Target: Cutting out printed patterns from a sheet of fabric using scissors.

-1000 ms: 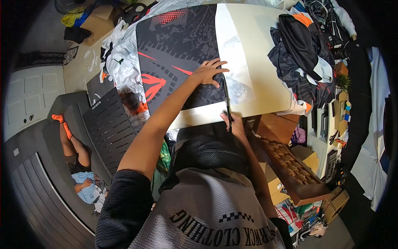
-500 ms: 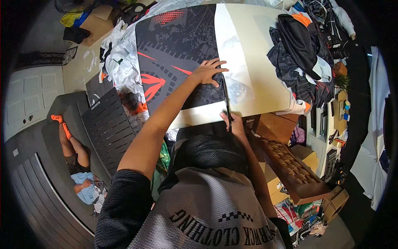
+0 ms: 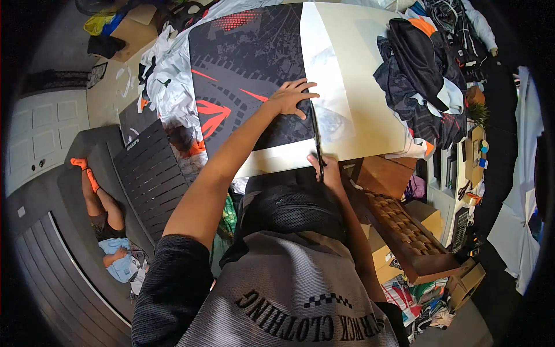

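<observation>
Dark printed fabric (image 3: pixel 254 69) with red shapes and a grey tyre-track pattern lies flat on a cream tabletop (image 3: pixel 370 98). Along its right side runs a white strip (image 3: pixel 326 69). My left hand (image 3: pixel 289 99) rests on the fabric near that border, fingers spread, holding nothing. At the table's near edge, my right hand (image 3: pixel 330 171) grips a pair of long black scissors (image 3: pixel 315 127). Their blades point away from me along the line between dark print and white, close to my left fingertips. How far the blades are apart is hard to make out.
Crumpled white fabric (image 3: pixel 170 81) is heaped left of the print, and a pile of black garments (image 3: pixel 413 69) lies on the table's right. A woven-seat wooden bench (image 3: pixel 404 231) stands at my right. On a grey sofa (image 3: pixel 87 141) at left, another person (image 3: pixel 110 222) reclines.
Both hands and the scissors stay in nearly the same place; my right hand shifts very slightly around the handles. The fabric has not visibly moved.
</observation>
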Action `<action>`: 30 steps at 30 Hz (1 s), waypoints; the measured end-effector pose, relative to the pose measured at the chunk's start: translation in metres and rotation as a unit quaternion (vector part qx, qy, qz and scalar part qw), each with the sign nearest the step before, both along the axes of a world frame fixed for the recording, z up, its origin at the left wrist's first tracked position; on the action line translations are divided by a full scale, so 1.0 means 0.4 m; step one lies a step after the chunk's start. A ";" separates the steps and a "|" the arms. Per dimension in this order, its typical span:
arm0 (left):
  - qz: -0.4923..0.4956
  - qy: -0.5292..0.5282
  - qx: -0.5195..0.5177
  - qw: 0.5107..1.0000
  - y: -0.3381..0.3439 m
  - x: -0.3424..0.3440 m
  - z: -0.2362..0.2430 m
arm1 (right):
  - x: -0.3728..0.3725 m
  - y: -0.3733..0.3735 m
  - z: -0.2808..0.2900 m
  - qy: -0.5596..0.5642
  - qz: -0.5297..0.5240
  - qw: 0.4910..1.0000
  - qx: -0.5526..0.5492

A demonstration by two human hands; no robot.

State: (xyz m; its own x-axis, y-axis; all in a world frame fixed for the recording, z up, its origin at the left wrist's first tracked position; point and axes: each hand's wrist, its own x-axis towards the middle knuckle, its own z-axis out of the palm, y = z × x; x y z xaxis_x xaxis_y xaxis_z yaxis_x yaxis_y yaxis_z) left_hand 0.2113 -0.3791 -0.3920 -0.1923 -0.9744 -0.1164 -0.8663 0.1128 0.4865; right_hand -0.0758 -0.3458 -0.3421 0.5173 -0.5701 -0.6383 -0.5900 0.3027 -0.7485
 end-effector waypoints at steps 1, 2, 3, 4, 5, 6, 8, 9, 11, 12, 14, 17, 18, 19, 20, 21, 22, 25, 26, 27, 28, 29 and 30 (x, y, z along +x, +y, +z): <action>0.001 0.001 -0.017 1.000 0.001 -0.001 0.001 | -0.001 0.000 0.001 -0.018 0.004 1.000 -0.007; 0.003 0.001 -0.017 1.000 0.002 -0.002 0.002 | -0.002 0.000 0.002 -0.020 0.005 1.000 -0.007; 0.005 -0.001 -0.016 1.000 0.003 -0.003 0.002 | -0.003 -0.001 0.001 -0.023 0.005 1.000 -0.007; 0.008 -0.002 -0.016 1.000 0.003 -0.002 0.003 | -0.003 -0.002 0.000 -0.027 0.006 1.000 -0.008; 0.009 0.000 -0.009 1.000 0.003 -0.002 0.002 | -0.003 -0.003 -0.002 -0.017 0.006 1.000 -0.005; 0.012 -0.004 -0.017 1.000 0.003 -0.001 0.002 | -0.002 -0.005 -0.005 -0.030 0.008 0.999 -0.009; 0.008 0.008 -0.027 1.000 0.001 0.001 0.000 | -0.001 -0.011 -0.012 -0.030 0.000 0.999 0.021; 0.007 0.014 -0.031 0.999 0.002 0.002 0.000 | 0.001 -0.013 -0.016 -0.030 -0.004 0.999 0.036; 0.006 0.019 -0.036 0.999 0.002 0.002 0.001 | 0.004 -0.018 -0.020 -0.030 -0.007 0.998 0.052; 0.012 0.020 -0.033 0.999 0.002 0.001 0.002 | 0.006 -0.021 -0.022 -0.027 -0.009 0.998 0.052; 0.024 0.021 -0.026 0.999 0.004 0.000 0.008 | 0.012 -0.026 -0.023 -0.021 -0.013 0.998 0.054; 0.032 0.028 -0.024 0.999 0.005 0.001 0.017 | 0.021 -0.031 -0.023 -0.019 -0.014 0.998 0.054; 0.035 0.036 -0.024 0.998 0.005 0.001 0.020 | 0.023 -0.031 -0.023 -0.020 -0.014 0.998 0.055; 0.037 0.043 -0.024 0.998 0.006 0.001 0.022 | 0.024 -0.032 -0.023 -0.020 -0.014 0.998 0.055; 0.037 0.054 -0.012 0.998 0.007 0.000 0.022 | 0.026 -0.031 -0.023 0.000 -0.018 0.998 0.060; 0.038 0.052 -0.023 0.998 0.007 0.000 0.023 | 0.026 -0.030 -0.023 -0.019 -0.015 0.998 0.057; 0.040 0.056 -0.023 0.997 0.006 0.000 0.022 | 0.027 -0.029 -0.024 -0.013 -0.014 0.998 0.053; 0.045 0.064 -0.004 0.997 0.004 0.001 0.021 | 0.029 -0.025 -0.025 0.016 -0.012 0.999 0.043; 0.043 0.066 -0.021 0.997 0.004 0.001 0.022 | 0.029 -0.024 -0.025 0.003 -0.009 0.999 0.041; 0.041 0.062 -0.018 0.997 0.003 0.001 0.023 | 0.029 -0.023 -0.024 -0.003 -0.011 0.999 0.039; 0.039 0.058 -0.016 0.997 0.002 0.002 0.024 | 0.030 -0.022 -0.025 -0.009 -0.012 0.999 0.036; 0.038 0.054 -0.013 0.998 0.002 0.002 0.026 | 0.029 -0.022 -0.025 -0.015 -0.013 0.999 0.034; 0.035 0.056 -0.003 0.998 0.001 0.002 0.027 | 0.029 -0.021 -0.026 -0.001 -0.019 0.999 0.035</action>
